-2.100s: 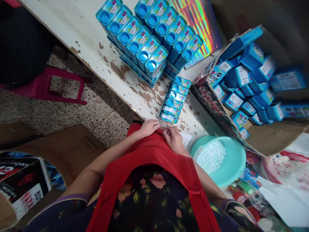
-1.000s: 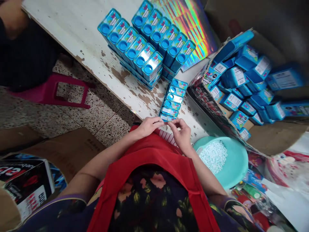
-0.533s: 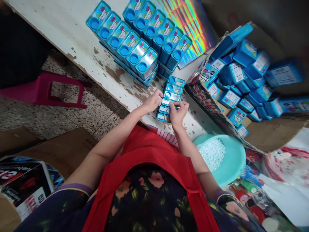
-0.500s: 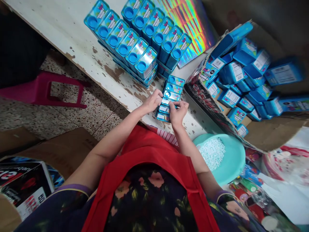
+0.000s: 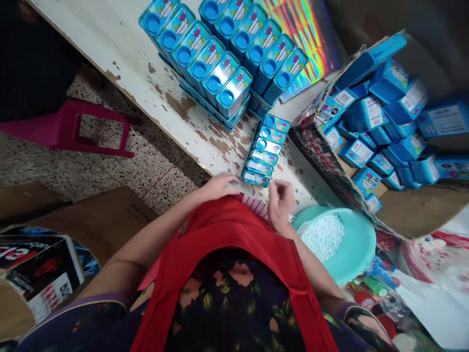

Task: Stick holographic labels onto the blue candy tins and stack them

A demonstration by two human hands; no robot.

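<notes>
Left hand (image 5: 221,187) at the table's (image 5: 216,154) near edge, fingers loosely bent; right hand (image 5: 281,204) curled narrow and blurring, and what either holds I can't tell! Just beyond, between the fingertips, runs the short row of blue Caramelo Macizo containers (image 5: 264,157).

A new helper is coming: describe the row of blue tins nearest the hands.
On the worn white table, go left of the open carton of jumbled tins. There stands a row of six blue tins. Unlike the two rows behind, it has pale strips across its three nearest tops.
</notes>
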